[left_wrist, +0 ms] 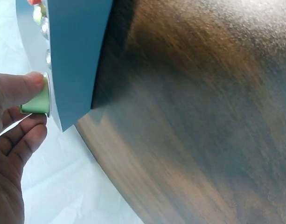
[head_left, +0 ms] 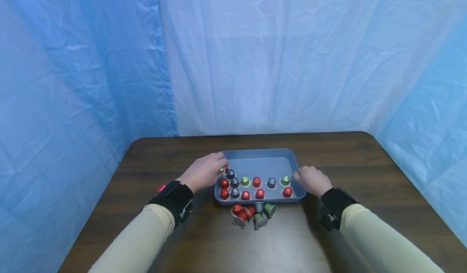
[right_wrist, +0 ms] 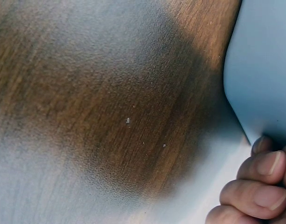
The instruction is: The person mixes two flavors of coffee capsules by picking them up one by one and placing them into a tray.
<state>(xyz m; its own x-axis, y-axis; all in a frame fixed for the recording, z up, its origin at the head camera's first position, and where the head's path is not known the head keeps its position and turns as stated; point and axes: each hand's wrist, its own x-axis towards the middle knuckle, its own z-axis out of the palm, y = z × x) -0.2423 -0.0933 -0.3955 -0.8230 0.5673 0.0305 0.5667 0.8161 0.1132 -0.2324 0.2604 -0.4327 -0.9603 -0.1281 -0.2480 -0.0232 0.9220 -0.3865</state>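
My left hand (head_left: pixel 205 172) is over the left side of a blue-grey tray (head_left: pixel 260 162). Between thumb and fingers it pinches a green coffee capsule (left_wrist: pixel 38 101), whose rimmed end faces the tray in the left wrist view. Beyond that hand, a bit of red is partly hidden. At the tray's right side, my right hand (head_left: pixel 313 180) grips the rim with curled fingers (right_wrist: pixel 268 196); its thumb is hidden. Red, dark blue and green capsules stand in the tray's near half, among them a dark blue capsule (head_left: pixel 230 174) beside the left hand.
Several loose capsules, including a tipped green capsule (head_left: pixel 260 221) and a red capsule (head_left: pixel 239 219), lie in front of the tray on the dark wooden table (head_left: pixel 284 240). Light blue sheeting (head_left: pixel 262 62) hangs behind the table and along both sides.
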